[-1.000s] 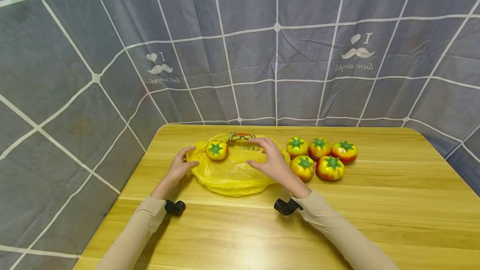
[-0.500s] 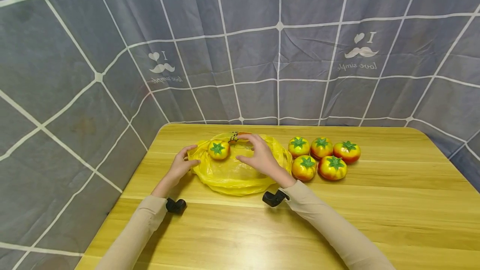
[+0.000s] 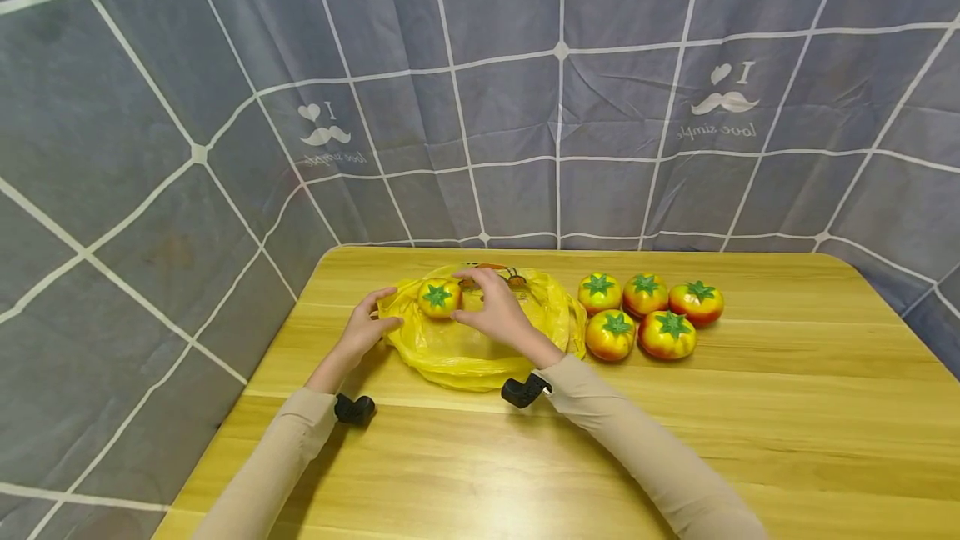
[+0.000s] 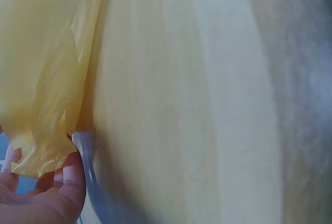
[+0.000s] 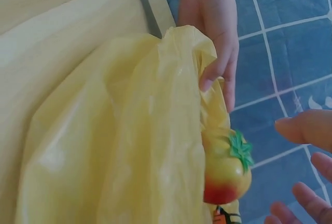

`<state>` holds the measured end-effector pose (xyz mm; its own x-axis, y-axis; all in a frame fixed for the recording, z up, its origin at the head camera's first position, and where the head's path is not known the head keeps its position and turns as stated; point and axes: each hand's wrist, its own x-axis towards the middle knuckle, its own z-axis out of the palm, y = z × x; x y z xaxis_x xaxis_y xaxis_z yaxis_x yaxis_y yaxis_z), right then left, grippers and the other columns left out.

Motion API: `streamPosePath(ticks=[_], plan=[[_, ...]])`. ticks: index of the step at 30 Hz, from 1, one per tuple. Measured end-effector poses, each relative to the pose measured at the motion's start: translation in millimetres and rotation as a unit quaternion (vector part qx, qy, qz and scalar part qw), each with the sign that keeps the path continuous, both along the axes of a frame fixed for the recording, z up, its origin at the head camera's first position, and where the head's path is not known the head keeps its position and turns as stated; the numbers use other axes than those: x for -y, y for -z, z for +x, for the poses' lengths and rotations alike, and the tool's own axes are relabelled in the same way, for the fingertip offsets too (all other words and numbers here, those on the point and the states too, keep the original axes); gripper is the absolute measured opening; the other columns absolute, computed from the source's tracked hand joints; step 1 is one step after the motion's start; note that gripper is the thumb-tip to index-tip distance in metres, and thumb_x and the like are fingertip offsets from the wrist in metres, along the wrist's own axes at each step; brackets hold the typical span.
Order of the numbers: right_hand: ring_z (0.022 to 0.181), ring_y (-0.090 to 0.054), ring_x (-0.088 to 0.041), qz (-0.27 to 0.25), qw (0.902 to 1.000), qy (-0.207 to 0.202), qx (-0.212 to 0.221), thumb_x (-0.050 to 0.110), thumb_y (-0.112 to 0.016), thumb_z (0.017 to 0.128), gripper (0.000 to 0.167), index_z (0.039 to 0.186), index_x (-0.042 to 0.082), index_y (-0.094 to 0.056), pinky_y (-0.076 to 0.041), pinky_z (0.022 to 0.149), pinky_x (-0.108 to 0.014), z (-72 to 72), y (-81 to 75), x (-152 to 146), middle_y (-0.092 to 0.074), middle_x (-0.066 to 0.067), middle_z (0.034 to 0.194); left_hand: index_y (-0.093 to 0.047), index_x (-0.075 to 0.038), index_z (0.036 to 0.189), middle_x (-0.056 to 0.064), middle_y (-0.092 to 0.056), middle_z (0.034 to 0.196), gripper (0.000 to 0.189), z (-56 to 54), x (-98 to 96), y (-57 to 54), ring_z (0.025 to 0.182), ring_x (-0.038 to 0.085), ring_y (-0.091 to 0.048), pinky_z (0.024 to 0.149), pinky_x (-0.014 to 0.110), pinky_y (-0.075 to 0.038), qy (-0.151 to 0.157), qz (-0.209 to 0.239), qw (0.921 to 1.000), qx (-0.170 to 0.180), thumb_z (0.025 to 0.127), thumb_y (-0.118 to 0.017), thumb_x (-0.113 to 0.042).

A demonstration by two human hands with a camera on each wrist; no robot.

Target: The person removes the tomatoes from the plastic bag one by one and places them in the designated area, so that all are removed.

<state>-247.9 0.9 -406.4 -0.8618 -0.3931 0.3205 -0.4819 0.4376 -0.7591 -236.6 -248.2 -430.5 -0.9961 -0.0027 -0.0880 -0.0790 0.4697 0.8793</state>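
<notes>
A thin yellow plastic bag [image 3: 465, 357] lies spread on the table, its mouth loosely gathered. One yellow-and-red toy tomato [image 3: 439, 298] with a green star-shaped top sits at its left part, also seen at the bag's edge in the right wrist view. My left hand [image 3: 363, 327] holds the left rim of the bag between thumb and fingers; crumpled film shows over those fingers in the left wrist view. My right hand [image 3: 495, 311] is over the bag, right of this tomato, with thumb and fingers apart. In the right wrist view its fingers [image 5: 308, 200] are apart from the tomato.
Several more toy tomatoes [image 3: 667, 335] stand in two rows just right of the bag. The wooden table [image 3: 465, 465] ends at a grey curtain [image 3: 510, 123] with white lines at the back and left. A black wrist camera [image 3: 525, 391] sits on each sleeve.
My right hand has moved left across the bag, closer to the tomato on it. The left hand stays at the bag's left rim. The other tomatoes have not moved.
</notes>
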Motion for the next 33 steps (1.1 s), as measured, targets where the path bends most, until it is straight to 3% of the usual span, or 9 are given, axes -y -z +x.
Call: streamPosePath(ticks=[19,26,33], plan=[[0.109,-0.053,-0.03,0.028,0.9991,0.026,0.019,0.019,-0.082,0.074,0.064,0.132,0.011,-0.054,-0.046,0.094,-0.046,-22.5,11.8,26,-0.054,-0.014,0.133,-0.036,-0.006,0.146,0.023,-0.035,0.144,0.06,1.9,-1.7,-4.4,0.118,0.037,-0.046,0.078,0.021,-0.044,-0.003,0.005,1.0,0.0,0.091,-0.059,-0.007],[0.126,-0.045,-0.035,0.03,0.9984,0.034,0.035,0.019,-0.083,0.074,0.066,0.132,0.012,-0.054,-0.04,0.103,-0.05,-28.0,17.9,32,-0.051,-0.012,0.138,-0.036,-0.007,0.146,0.023,-0.032,0.149,0.06,0.8,-1.1,-3.7,0.122,0.038,-0.045,0.081,0.023,-0.045,-0.007,0.003,0.9999,0.007,0.091,-0.059,-0.007],[0.13,-0.042,-0.037,0.028,0.9981,0.034,0.042,0.019,-0.083,0.073,0.067,0.133,0.012,-0.053,-0.04,0.104,-0.051,-30.9,23.9,35,-0.052,-0.012,0.139,-0.037,-0.006,0.146,0.024,-0.032,0.148,0.06,0.1,0.0,-1.8,0.122,0.039,-0.045,0.081,0.024,-0.045,-0.008,0.002,1.0,0.004,0.09,-0.059,-0.006]])
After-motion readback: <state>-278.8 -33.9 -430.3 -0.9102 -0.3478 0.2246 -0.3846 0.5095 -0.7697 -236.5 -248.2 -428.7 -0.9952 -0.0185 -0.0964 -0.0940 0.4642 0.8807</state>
